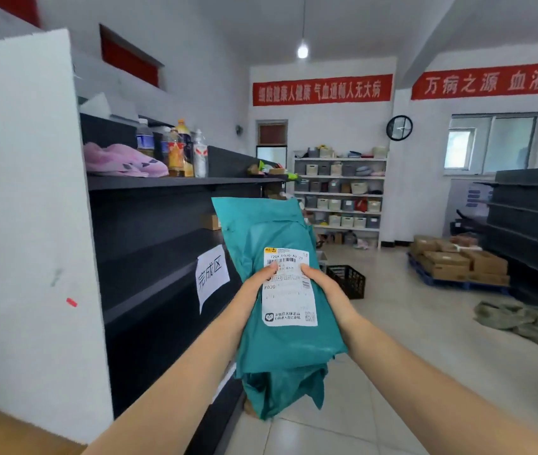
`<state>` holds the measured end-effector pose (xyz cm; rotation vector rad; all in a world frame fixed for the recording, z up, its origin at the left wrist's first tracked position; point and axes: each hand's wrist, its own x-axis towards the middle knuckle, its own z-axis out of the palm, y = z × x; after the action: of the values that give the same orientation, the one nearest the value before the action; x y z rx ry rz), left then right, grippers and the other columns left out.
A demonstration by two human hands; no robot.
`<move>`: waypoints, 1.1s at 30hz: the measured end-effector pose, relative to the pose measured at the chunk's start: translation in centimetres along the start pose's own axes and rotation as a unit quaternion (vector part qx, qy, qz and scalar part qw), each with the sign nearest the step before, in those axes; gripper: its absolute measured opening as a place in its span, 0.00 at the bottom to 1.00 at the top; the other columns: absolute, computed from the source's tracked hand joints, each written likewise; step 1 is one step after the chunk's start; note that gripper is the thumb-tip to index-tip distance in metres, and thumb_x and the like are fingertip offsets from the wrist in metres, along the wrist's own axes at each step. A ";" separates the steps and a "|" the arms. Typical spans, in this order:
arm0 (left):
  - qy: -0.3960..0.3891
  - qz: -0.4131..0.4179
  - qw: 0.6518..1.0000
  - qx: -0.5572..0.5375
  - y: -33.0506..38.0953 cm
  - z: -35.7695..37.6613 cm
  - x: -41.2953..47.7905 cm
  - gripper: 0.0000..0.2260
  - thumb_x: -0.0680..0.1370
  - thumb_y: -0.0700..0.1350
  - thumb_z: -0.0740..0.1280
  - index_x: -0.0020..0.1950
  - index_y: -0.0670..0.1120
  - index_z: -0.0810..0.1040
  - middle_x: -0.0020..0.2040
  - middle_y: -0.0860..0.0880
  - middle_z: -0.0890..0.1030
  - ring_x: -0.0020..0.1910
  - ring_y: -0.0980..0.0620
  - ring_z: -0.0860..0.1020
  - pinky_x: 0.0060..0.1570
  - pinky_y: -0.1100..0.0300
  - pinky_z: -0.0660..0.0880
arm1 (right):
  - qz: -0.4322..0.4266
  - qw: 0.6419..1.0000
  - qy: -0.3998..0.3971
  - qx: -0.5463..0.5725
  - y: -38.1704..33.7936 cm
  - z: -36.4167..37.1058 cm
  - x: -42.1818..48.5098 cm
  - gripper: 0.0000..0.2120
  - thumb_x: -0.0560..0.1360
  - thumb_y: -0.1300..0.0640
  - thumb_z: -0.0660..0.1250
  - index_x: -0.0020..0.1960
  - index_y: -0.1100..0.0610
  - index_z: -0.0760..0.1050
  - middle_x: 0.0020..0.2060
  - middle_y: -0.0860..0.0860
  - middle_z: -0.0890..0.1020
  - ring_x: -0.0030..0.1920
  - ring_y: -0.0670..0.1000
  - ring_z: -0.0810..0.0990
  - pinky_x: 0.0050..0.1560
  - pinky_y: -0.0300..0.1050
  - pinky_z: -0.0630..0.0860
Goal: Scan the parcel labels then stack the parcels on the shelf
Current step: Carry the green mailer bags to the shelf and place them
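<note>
Both hands (261, 280) (321, 282) grip teal parcel (280, 349) — beside dark shelf (162, 257).

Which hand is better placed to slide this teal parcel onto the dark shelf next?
Probably the left hand: it grips the teal parcel on the edge facing the dark shelf. The right hand holds the far edge, toward the open floor.

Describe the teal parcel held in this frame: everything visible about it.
The teal parcel is a soft plastic mailer bag, wrinkled and folded at its top and bottom ends. It is held nearly upright in the air beside the dark shelf, label side to the camera. A white label with barcodes sits on its front. The left hand and right hand grip its sides, thumbs on the label.
</note>
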<state>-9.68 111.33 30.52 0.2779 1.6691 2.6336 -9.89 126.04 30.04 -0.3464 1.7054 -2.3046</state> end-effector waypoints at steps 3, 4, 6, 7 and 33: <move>0.053 0.005 0.999 0.008 -1.0 -3.7 3.0 0.09 0.80 0.41 0.60 0.52 0.44 0.80 0.42 0.47 0.86 0.38 0.51 0.85 0.38 0.60 0.80 | 0.059 0.997 -0.045 -0.003 1.4 -0.6 8.1 0.17 0.75 0.47 0.66 0.58 0.56 0.79 0.51 0.58 0.85 0.48 0.58 0.83 0.53 0.52 0.78; 0.071 -0.005 0.997 0.011 -1.1 -5.0 4.0 0.09 0.79 0.43 0.61 0.55 0.44 0.80 0.45 0.45 0.86 0.41 0.49 0.85 0.41 0.57 0.80 | 0.075 0.995 -0.060 -0.001 1.8 -0.6 10.9 0.21 0.72 0.47 0.68 0.60 0.57 0.79 0.53 0.59 0.84 0.51 0.59 0.82 0.56 0.54 0.76; 0.119 -0.013 0.993 0.016 -1.1 -8.0 6.6 0.13 0.77 0.46 0.64 0.60 0.45 0.79 0.49 0.44 0.85 0.43 0.47 0.85 0.45 0.54 0.78 | 0.105 0.989 -0.106 -0.004 2.7 0.1 16.8 0.25 0.68 0.46 0.70 0.61 0.58 0.78 0.55 0.61 0.83 0.55 0.62 0.81 0.61 0.56 0.74; 0.149 -0.007 0.989 0.019 -0.8 -9.4 7.9 0.13 0.77 0.47 0.64 0.60 0.46 0.79 0.49 0.44 0.85 0.44 0.46 0.84 0.47 0.52 0.78 | 0.115 0.985 -0.132 -0.006 3.0 0.9 19.5 0.26 0.67 0.46 0.70 0.62 0.58 0.78 0.57 0.61 0.83 0.57 0.62 0.80 0.62 0.57 0.73; 0.737 0.150 0.659 0.031 13.4 -39.8 15.6 0.28 0.58 0.44 0.75 0.55 0.34 0.79 0.52 0.37 0.82 0.48 0.40 0.82 0.48 0.48 0.79 | 0.266 0.839 -0.473 -0.026 14.7 34.7 48.5 0.16 0.76 0.48 0.61 0.42 0.59 0.79 0.29 0.56 0.82 0.29 0.53 0.82 0.36 0.43 0.75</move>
<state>-30.08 71.52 28.26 -2.3800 1.8189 2.9881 -42.88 74.26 27.83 -0.7491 1.1263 -1.3017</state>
